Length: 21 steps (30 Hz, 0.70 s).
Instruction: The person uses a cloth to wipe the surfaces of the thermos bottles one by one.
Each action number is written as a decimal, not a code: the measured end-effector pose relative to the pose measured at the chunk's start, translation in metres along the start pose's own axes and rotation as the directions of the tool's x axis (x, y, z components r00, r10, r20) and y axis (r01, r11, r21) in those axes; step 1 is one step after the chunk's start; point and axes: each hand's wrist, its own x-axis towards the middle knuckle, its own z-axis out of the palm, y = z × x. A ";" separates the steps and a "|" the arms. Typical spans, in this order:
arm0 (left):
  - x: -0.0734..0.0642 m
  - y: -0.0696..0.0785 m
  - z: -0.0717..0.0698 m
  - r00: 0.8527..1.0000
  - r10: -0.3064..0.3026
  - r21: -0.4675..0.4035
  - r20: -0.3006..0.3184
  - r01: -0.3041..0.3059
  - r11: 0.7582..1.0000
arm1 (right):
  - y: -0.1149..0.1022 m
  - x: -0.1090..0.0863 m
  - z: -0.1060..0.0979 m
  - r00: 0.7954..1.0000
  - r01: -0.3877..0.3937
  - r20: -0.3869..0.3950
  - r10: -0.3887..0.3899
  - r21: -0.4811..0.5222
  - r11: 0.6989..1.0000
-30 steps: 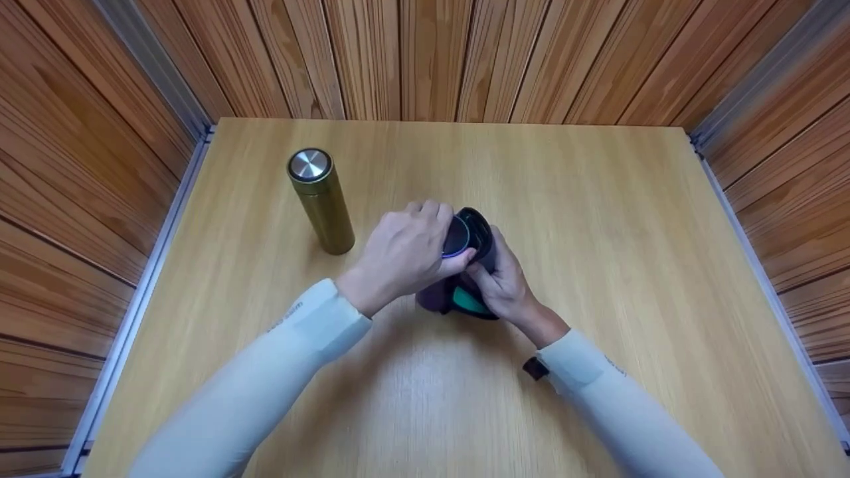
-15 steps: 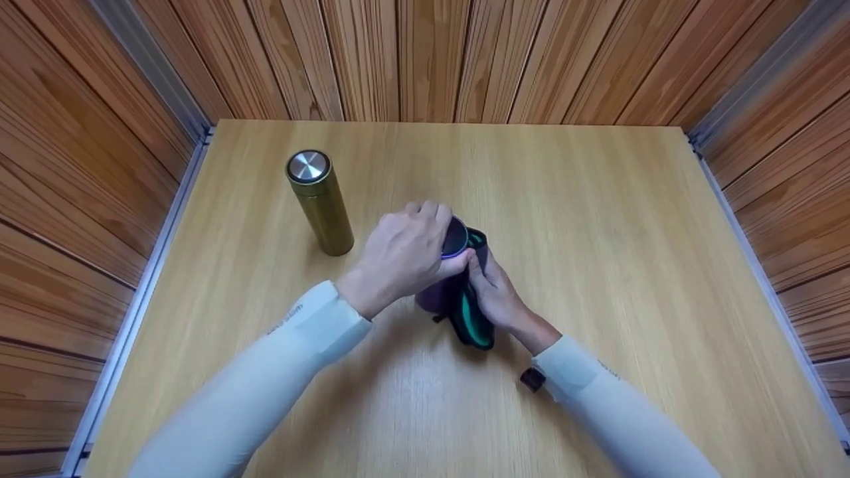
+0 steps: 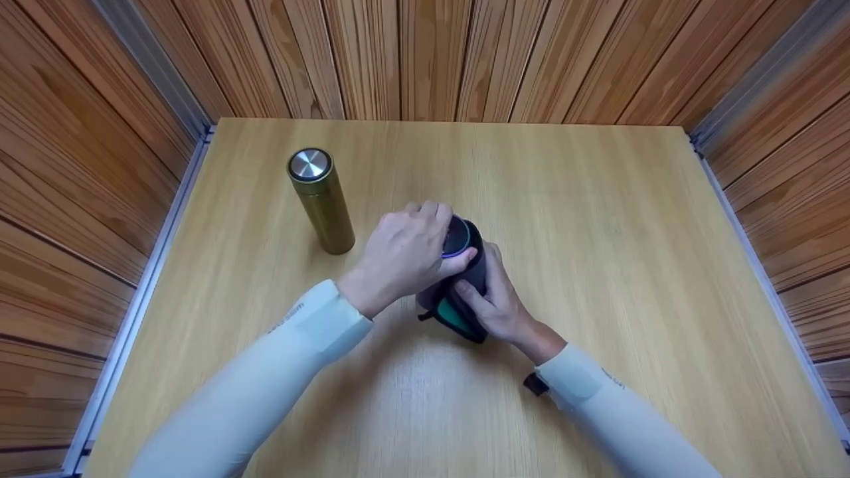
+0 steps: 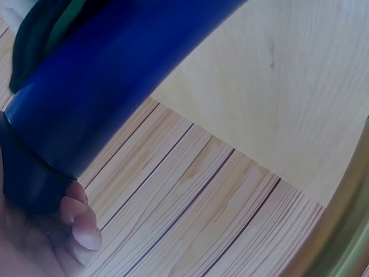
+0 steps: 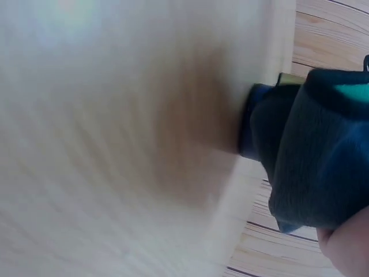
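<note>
My left hand [image 3: 405, 255] grips a dark blue bottle [image 4: 121, 81] around its lid [image 3: 456, 237], and its curled fingers show at the lid in the left wrist view. The bottle leans over the table, its top up. My right hand [image 3: 495, 299] holds a black fabric pouch [image 3: 461, 322] with a green lining against the bottle's right side, thumb on the front of the cloth. Seen from the right wrist, the pouch [image 5: 311, 156] bulges beside the bottle's blue end [image 5: 248, 124]. Most of the bottle's body is hidden by hand and cloth in the head view.
A gold bottle [image 3: 323, 202] with a silver-topped lid stands upright to the left of my left hand. The wooden table [image 3: 631, 219] has plank walls [image 3: 431, 60] at the back and sides.
My right hand has shifted the pouch around: its green-lined opening hung lower and lengthwise half a second ago, and now the cloth lies closer around the bottle. The left hand stays put.
</note>
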 end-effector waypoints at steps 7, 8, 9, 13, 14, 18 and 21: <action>-0.001 -0.002 0.001 1.000 -0.017 -0.036 0.011 0.018 0.999 | -0.002 0.010 -0.004 1.000 0.001 -0.031 0.001 0.035 0.999; -0.001 -0.002 0.001 1.000 -0.022 -0.047 0.011 0.023 0.999 | -0.001 0.011 -0.005 0.999 -0.008 -0.035 0.009 0.046 0.999; -0.001 -0.002 0.001 1.000 -0.026 -0.058 0.011 0.026 0.998 | 0.000 0.011 -0.006 0.999 -0.017 -0.041 0.019 0.058 0.998; -0.002 -0.002 0.002 0.999 -0.047 -0.111 0.009 0.047 0.993 | 0.004 0.010 -0.008 0.996 -0.050 -0.064 0.055 0.070 0.996; -0.002 -0.003 0.002 0.999 -0.051 -0.125 0.007 0.051 0.991 | 0.004 0.010 -0.008 0.995 -0.058 -0.074 0.063 0.070 0.996; -0.003 -0.003 0.003 0.998 -0.064 -0.161 -0.009 0.062 0.985 | 0.005 0.007 -0.008 0.988 -0.123 -0.088 0.129 0.065 0.990; -0.003 -0.003 0.005 0.997 -0.071 -0.182 -0.027 0.065 0.981 | 0.008 0.003 -0.009 0.977 -0.192 -0.074 0.198 0.078 0.978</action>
